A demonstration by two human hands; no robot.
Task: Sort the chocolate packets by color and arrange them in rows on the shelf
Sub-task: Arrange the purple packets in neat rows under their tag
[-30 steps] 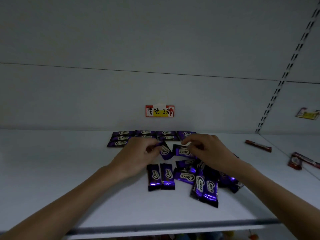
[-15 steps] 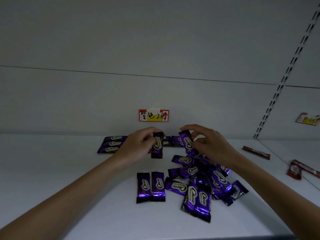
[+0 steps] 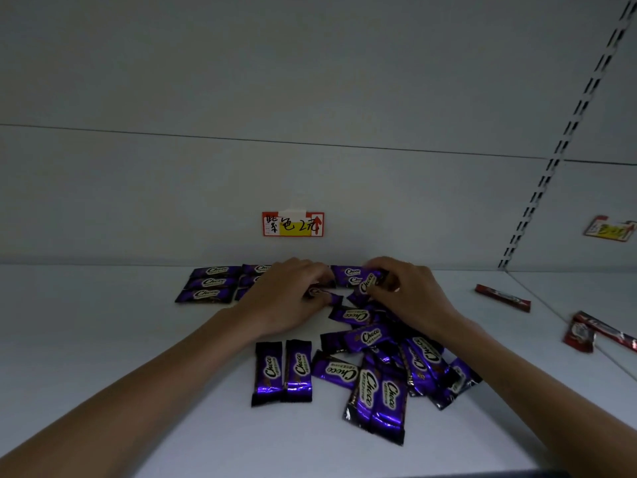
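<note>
The right grip (image 3: 410, 294) pinches a tilted purple Choco packet (image 3: 366, 283) at the right end of the back rows (image 3: 212, 282) on the shelf (image 3: 103, 322). The left grip (image 3: 286, 298) curls round a second packet (image 3: 324, 295), which its fingers mostly hide. The loose pile (image 3: 379, 360) lies nearer, partly under the right wrist.

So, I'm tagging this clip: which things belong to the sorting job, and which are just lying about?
Job: left hand holding a purple foil Choco packet; right hand pinching a second purple packet; loose purple pile; neat purple rows; white shelf; probably the red packets.
Lying about: red-and-yellow paper tag; slotted metal upright.
</note>
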